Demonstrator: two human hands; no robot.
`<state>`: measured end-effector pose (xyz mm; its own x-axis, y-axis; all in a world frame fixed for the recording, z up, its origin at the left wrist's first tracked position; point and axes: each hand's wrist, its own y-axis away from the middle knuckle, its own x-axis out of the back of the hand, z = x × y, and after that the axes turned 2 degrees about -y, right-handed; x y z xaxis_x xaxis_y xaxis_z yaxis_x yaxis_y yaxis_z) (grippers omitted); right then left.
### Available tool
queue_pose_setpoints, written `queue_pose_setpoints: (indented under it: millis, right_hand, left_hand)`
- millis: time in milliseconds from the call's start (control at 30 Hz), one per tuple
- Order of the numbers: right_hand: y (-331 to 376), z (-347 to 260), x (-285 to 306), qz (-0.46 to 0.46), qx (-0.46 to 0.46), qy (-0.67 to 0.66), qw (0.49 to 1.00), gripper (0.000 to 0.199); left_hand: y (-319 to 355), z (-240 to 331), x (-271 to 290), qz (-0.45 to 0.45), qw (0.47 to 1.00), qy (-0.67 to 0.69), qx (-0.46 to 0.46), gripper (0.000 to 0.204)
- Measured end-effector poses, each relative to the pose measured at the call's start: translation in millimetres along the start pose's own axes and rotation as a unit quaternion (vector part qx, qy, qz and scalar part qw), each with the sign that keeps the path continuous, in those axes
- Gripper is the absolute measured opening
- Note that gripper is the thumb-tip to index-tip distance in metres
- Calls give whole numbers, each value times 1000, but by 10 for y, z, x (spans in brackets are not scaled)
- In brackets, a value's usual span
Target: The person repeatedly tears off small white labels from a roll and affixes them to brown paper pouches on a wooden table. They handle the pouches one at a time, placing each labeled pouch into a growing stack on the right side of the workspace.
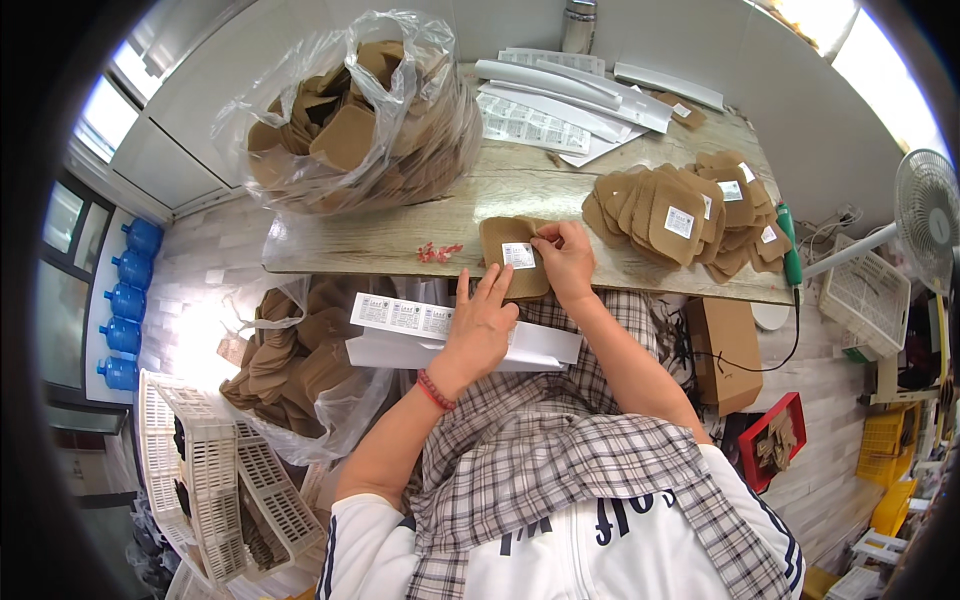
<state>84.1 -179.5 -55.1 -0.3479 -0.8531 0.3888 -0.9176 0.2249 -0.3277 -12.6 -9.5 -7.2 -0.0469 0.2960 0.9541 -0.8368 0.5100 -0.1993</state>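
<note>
One label [518, 253] is pressed to brown pad [498, 231] by spread-fingered left hand [481, 325], seemingly for alignment; label edge is pinched by right hand [568, 262].

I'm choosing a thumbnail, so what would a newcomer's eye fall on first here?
Probably the large clear plastic bag on the left part of the table, bulging with brown pieces. Next, at the table's front edge, the left hand and right hand, with fingers at a white label on a brown pad. To their right, a heap of similar pads, several bearing white labels, also stands out.
</note>
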Motion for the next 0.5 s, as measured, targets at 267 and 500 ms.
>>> queue_pose_setpoints:
  millis: [267,500]
  right_hand:
    - [102,-403,269,-38,-68,-362,929,16]
    - [-121,-353,495,-29,-100,-401,910,21]
  left_hand:
    - [32,54,97,28,999,38,8,9]
    - [-21,25,74,26,998,58,2,9]
